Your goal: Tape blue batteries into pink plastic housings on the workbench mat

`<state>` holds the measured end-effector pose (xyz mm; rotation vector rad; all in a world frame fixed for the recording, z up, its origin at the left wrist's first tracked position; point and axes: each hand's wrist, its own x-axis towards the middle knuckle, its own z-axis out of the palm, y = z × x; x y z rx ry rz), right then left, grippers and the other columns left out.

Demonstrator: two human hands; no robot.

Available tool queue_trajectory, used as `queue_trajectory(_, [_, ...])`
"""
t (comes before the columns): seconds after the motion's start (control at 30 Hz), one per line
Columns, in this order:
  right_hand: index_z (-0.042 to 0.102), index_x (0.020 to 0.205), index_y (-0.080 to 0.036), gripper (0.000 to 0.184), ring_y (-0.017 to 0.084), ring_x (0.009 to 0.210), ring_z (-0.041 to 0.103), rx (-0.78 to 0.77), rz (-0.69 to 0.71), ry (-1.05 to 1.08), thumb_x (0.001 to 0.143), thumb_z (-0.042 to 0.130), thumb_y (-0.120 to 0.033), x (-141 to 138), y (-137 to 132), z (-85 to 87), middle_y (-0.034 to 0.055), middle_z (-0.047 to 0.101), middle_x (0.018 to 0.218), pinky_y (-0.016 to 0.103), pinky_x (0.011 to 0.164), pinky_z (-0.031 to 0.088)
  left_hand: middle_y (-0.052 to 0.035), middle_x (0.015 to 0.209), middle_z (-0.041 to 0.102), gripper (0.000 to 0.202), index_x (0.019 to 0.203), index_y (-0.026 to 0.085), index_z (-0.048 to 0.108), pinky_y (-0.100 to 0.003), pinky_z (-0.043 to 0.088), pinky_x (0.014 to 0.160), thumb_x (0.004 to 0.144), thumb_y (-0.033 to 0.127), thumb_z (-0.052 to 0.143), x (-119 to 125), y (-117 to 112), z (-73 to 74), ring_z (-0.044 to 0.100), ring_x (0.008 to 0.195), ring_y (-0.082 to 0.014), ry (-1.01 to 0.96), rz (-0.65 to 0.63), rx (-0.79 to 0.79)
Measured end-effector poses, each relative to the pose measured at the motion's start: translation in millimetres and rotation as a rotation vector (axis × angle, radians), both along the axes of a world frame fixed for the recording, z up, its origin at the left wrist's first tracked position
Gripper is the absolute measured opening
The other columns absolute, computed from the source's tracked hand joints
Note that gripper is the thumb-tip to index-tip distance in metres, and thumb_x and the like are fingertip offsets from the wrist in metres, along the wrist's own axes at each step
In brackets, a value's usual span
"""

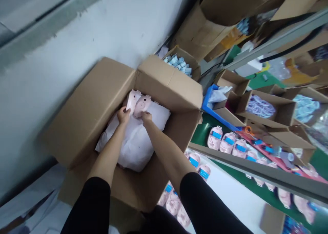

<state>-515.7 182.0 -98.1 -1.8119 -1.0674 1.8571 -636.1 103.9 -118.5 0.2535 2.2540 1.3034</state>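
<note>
Casings (142,105) extend forward, side by side — left fingers (124,111) gripping one's near end, right fingers (146,115) the other's.

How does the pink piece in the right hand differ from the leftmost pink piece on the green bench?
The bench piece carries a blue block; the held piece shows none.
The held piece is inside the carton, in the right hand; the bench piece rests on the green bench.
Both are pink and rounded.
</note>
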Motion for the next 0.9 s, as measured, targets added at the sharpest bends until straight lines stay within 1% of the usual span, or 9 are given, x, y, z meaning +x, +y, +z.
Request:
queue_trajectory(0.13, [0.053, 0.083, -0.021, 0.021, 0.011, 0.065, 0.051, -0.099, -0.080, 0.132, 0.077, 0.071, -0.013, 18, -7, 55.4, -0.0074, 0.051, 0.063, 0.024, 0.067, 0.048, -0.0108, 0.113, 0.076, 0.032, 0.100, 0.017, 0.073, -0.038, 0.050, 0.106, 0.072, 0.031, 0.080, 16, -26, 59.8, 0.067, 0.112, -0.0267, -0.020, 0.094, 0.139])
queue_trajectory(0.23, [0.057, 0.080, -0.020, 0.021, 0.011, 0.068, 0.054, -0.129, -0.068, 0.287, 0.071, 0.076, -0.015, 79, -36, 116.5, -0.0053, 0.057, 0.066, 0.025, 0.070, 0.050, -0.0130, 0.114, 0.074, 0.044, 0.107, 0.016, 0.067, -0.040, 0.054, 0.100, 0.074, 0.043, 0.080, 49, -63, 123.3, 0.069, 0.107, -0.0258, -0.075, 0.151, 0.245])
queue_trajectory(0.3, [0.063, 0.084, -0.019, 0.024, 0.013, 0.075, 0.060, -0.108, -0.035, 0.442, 0.069, 0.081, -0.022, 144, -67, 162.1, -0.0021, 0.064, 0.075, 0.026, 0.074, 0.053, -0.0123, 0.109, 0.074, 0.053, 0.110, 0.018, 0.062, -0.040, 0.057, 0.092, 0.074, 0.052, 0.081, 84, -100, 172.6, 0.071, 0.098, -0.0240, -0.122, 0.147, 0.308])
queue_trajectory(0.4, [0.070, 0.095, -0.020, 0.034, 0.018, 0.088, 0.068, -0.032, 0.013, 0.654, 0.071, 0.089, -0.036, 265, -126, 229.7, 0.0026, 0.073, 0.091, 0.031, 0.082, 0.056, -0.0087, 0.105, 0.074, 0.064, 0.112, 0.023, 0.058, -0.040, 0.059, 0.086, 0.068, 0.059, 0.086, 155, -165, 247.9, 0.071, 0.093, -0.0224, -0.176, 0.070, 0.402])
queue_trajectory(0.47, [0.073, 0.102, -0.022, 0.040, 0.021, 0.096, 0.070, 0.019, 0.007, 0.725, 0.073, 0.091, -0.042, 348, -167, 270.2, 0.0048, 0.075, 0.101, 0.034, 0.087, 0.058, -0.0063, 0.108, 0.075, 0.065, 0.115, 0.026, 0.058, -0.040, 0.059, 0.089, 0.067, 0.054, 0.091, 210, -206, 292.3, 0.072, 0.098, -0.0221, -0.242, -0.020, 0.495])
queue_trajectory(0.53, [0.074, 0.109, -0.022, 0.044, 0.021, 0.099, 0.072, 0.067, -0.016, 0.769, 0.075, 0.092, -0.045, 426, -204, 304.5, 0.0063, 0.077, 0.108, 0.037, 0.091, 0.058, -0.0047, 0.113, 0.076, 0.064, 0.119, 0.030, 0.061, -0.040, 0.060, 0.092, 0.068, 0.047, 0.093, 269, -239, 328.3, 0.072, 0.102, -0.0227, -0.333, -0.121, 0.563])
queue_trajectory(0.67, [0.075, 0.119, -0.022, 0.053, 0.021, 0.098, 0.074, 0.174, -0.078, 0.838, 0.078, 0.092, -0.050, 564, -267, 346.7, 0.0084, 0.079, 0.110, 0.036, 0.093, 0.058, -0.0068, 0.121, 0.077, 0.074, 0.133, 0.033, 0.062, -0.042, 0.062, 0.095, 0.067, 0.042, 0.094, 396, -281, 373.5, 0.074, 0.107, -0.0277, -0.485, -0.319, 0.518])
queue_trajectory(0.8, [0.073, 0.121, -0.020, 0.059, 0.024, 0.104, 0.074, 0.275, -0.150, 0.881, 0.078, 0.090, -0.056, 675, -323, 359.2, 0.0112, 0.079, 0.111, 0.036, 0.091, 0.058, -0.0085, 0.122, 0.077, 0.084, 0.142, 0.033, 0.059, -0.048, 0.060, 0.101, 0.066, 0.042, 0.094, 510, -309, 394.7, 0.073, 0.114, -0.0331, -0.508, -0.483, 0.443])
queue_trajectory(0.9, [0.072, 0.125, -0.018, 0.062, 0.028, 0.111, 0.073, 0.343, -0.219, 0.894, 0.080, 0.088, -0.058, 745, -364, 364.4, 0.0140, 0.078, 0.112, 0.040, 0.095, 0.057, -0.0071, 0.117, 0.078, 0.083, 0.137, 0.034, 0.061, -0.048, 0.061, 0.100, 0.062, 0.039, 0.096, 577, -324, 407.8, 0.072, 0.114, -0.0335, -0.503, -0.571, 0.416])
